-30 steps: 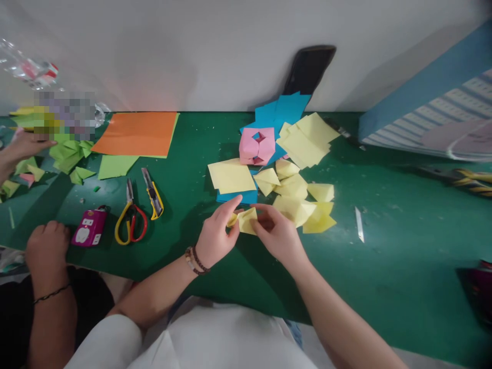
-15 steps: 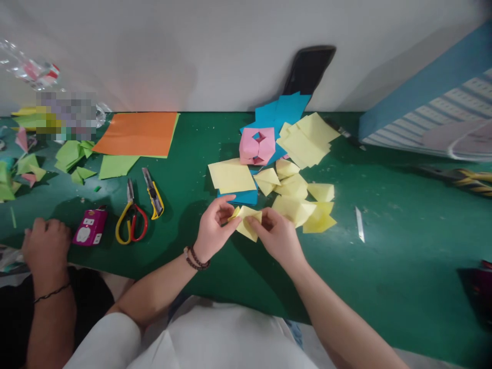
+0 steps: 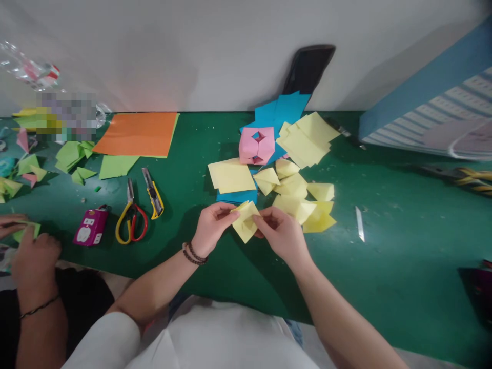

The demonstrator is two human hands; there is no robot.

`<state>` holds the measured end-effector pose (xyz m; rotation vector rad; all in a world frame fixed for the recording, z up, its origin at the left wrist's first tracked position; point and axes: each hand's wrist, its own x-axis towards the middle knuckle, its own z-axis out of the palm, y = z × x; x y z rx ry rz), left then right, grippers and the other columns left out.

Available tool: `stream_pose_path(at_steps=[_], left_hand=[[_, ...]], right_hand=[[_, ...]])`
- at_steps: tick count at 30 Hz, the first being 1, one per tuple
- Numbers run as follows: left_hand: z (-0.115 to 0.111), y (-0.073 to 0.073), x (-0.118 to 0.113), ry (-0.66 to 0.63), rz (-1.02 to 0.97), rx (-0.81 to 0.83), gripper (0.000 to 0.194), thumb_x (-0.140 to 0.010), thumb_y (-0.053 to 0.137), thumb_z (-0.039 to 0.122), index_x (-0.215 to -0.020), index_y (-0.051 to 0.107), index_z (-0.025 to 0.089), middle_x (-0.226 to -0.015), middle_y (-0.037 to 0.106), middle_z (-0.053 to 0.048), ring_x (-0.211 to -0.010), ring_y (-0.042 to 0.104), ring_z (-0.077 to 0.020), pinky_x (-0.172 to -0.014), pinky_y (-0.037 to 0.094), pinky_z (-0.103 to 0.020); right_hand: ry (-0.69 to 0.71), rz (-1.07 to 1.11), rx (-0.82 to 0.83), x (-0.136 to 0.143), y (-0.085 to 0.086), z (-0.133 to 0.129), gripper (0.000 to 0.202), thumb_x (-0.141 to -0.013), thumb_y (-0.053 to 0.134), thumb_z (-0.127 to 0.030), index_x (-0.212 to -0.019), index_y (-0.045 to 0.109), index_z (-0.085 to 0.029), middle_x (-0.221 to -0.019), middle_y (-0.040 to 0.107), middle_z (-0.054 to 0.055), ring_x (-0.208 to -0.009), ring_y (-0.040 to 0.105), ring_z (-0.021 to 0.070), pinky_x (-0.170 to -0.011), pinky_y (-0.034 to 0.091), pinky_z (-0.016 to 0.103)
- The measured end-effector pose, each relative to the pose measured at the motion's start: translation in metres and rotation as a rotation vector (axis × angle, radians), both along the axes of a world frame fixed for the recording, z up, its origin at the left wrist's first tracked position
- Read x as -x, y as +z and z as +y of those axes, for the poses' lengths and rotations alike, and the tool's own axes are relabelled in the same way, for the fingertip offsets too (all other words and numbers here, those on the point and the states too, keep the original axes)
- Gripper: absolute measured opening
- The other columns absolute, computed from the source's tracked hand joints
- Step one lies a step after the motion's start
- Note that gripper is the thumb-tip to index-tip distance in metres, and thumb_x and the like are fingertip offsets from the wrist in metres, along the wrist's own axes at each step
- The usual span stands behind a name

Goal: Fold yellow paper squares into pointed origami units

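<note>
The thumb and fingers of the left hand [image 3: 211,229] are pinching the left edge of a folded yellow paper [image 3: 245,225]. The fingers of the right hand [image 3: 283,237] are grasping the paper's right edge, the thumb pressing on its face; the other fingers are partly hiding behind it. The paper is hanging between the two hands near the table's near side, one corner pointing down; whether it is touching the green table [image 3: 384,297] I cannot tell.

Just beyond the fingers, a flat yellow sheet [image 3: 231,176] is lying over a blue stack [image 3: 236,197]. To the right, several folded yellow pieces [image 3: 291,186] are sitting in a loose cluster. Farther off, a pink folded shape [image 3: 249,149] is resting in front of fanned blue sheets [image 3: 277,111], and pale yellow sheets [image 3: 310,139] are spreading to its right. A dark flat object [image 3: 310,66] is leaning against the far wall [image 3: 192,51].

Farther right, a thin pale strip [image 3: 360,224] is lying alone. To the left, a yellow cutter [image 3: 155,197] and scissors [image 3: 132,210] are lying side by side, with a purple box [image 3: 90,227] left of them. Beyond these, an orange sheet [image 3: 136,134] is overlapping green paper [image 3: 118,167]. At the near left, a co-worker's hand [image 3: 36,256] is touching a green piece [image 3: 35,230].
</note>
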<state>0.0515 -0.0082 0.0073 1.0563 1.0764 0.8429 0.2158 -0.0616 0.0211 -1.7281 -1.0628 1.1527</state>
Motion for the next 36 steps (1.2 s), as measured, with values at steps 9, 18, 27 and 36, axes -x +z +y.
stream_pose_path(at_steps=[9,18,27,36], left_hand=[[-0.002,-0.003,0.002,-0.045,0.063,-0.033,0.025,-0.073,0.077,0.037,-0.084,0.072,0.014,-0.08,0.074,-0.006,-0.073,0.07,-0.0181,-0.066,0.057,-0.028],[-0.006,-0.003,0.001,-0.107,0.127,-0.165,0.024,-0.079,0.068,0.023,-0.102,0.067,0.014,-0.101,0.073,-0.009,-0.088,0.072,-0.0202,-0.077,0.059,-0.029],[-0.003,0.002,0.003,-0.183,0.087,0.062,0.015,-0.078,0.066,0.024,-0.089,0.065,0.014,-0.081,0.071,-0.004,-0.074,0.068,-0.0163,-0.066,0.053,-0.024],[-0.002,0.008,0.002,-0.221,0.053,0.114,0.017,-0.08,0.061,0.018,-0.097,0.064,0.014,-0.088,0.072,-0.005,-0.081,0.068,-0.0164,-0.072,0.053,-0.025]], right_hand=[[0.091,-0.04,-0.025,0.0,-0.009,-0.002,0.027,-0.076,0.061,-0.032,-0.101,0.062,-0.021,-0.078,0.068,0.002,-0.064,0.064,0.0166,-0.06,0.055,0.031],[0.087,-0.238,-0.125,0.004,-0.003,0.0,0.022,-0.079,0.056,-0.034,-0.094,0.065,-0.02,-0.08,0.068,0.003,-0.066,0.061,0.016,-0.059,0.051,0.028],[0.019,-0.135,-0.175,0.001,-0.008,0.001,0.025,-0.078,0.062,-0.037,-0.096,0.067,-0.02,-0.086,0.071,0.006,-0.074,0.063,0.0181,-0.063,0.053,0.03],[0.034,-0.116,-0.11,0.0,-0.006,0.002,0.026,-0.076,0.064,-0.042,-0.084,0.069,-0.019,-0.072,0.067,0.003,-0.062,0.059,0.016,-0.058,0.05,0.03]])
